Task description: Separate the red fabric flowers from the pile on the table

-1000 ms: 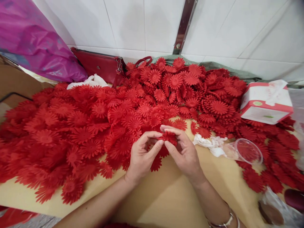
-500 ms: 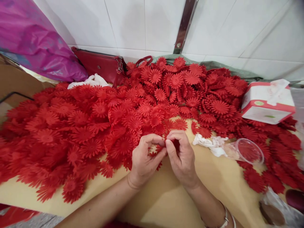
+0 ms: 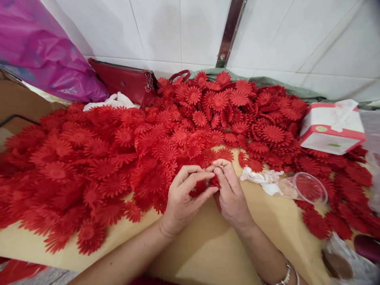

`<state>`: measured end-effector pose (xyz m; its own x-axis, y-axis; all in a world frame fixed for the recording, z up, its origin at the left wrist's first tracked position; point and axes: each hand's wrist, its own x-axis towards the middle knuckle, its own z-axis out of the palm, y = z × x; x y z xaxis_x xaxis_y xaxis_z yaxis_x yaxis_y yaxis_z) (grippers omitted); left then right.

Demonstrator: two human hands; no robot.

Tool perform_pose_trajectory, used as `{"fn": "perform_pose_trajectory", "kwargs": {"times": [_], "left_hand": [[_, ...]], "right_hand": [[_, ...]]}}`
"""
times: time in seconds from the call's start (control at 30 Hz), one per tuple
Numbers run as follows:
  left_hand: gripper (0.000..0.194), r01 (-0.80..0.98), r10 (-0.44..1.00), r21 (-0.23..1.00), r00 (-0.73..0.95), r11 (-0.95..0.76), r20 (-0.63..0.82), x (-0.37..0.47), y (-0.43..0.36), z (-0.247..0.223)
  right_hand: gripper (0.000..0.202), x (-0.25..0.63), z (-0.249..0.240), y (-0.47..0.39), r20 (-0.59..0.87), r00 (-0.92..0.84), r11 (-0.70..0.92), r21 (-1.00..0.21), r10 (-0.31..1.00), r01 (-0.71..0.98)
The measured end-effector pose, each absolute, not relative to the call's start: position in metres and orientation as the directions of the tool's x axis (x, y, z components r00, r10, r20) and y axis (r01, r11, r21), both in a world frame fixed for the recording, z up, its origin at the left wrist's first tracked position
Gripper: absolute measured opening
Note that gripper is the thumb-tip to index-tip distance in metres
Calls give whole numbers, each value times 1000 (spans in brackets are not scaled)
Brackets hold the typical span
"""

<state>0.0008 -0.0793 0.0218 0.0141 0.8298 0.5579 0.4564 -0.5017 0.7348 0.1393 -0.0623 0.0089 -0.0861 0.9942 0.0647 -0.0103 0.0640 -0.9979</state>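
Note:
Between my two hands, above the front of the table (image 3: 190,253), is a small red petal piece (image 3: 214,181), mostly covered by fingers. My left hand (image 3: 187,194) comes from the left, its thumb and fingertips closed on the piece's left side. Facing it, my right hand (image 3: 233,194) pinches the same piece between thumb and fingers. The fingertips of both hands nearly meet. Just behind them spreads a large heap of red artificial flower heads (image 3: 103,166) with narrow petals.
A tissue box (image 3: 332,126) stands at the right among more red flowers (image 3: 350,190). Crumpled tissue (image 3: 261,178) and a clear plastic cup (image 3: 310,188) lie near my right hand. Behind are a red handbag (image 3: 124,85), a purple bag (image 3: 50,51) and a tiled wall (image 3: 160,31).
Both hands have shifted slightly right, and my right hand has turned. More of the red piece shows between the fingertips. The heap looks unchanged.

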Motion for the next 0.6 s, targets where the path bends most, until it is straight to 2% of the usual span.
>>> {"fn": "perform_pose_trajectory", "kwargs": {"times": [0.23, 0.43, 0.53, 0.6], "left_hand": [[32, 419, 825, 729, 98, -541, 556, -3, -74, 21], [18, 459, 831, 716, 100, -526, 547, -5, -71, 22], [14, 482, 824, 690, 133, -539, 551, -3, -73, 21], [15, 482, 828, 694, 136, -535, 544, 0, -75, 19]], "right_hand": [[30, 144, 0, -56, 62, -116, 59, -998, 991, -25], [47, 142, 7, -58, 89, -168, 83, -996, 982, -42], [45, 139, 11, -63, 136, -170, 147, -988, 976, 55], [34, 137, 13, -65, 149, -97, 160, -981, 984, 113]]}}
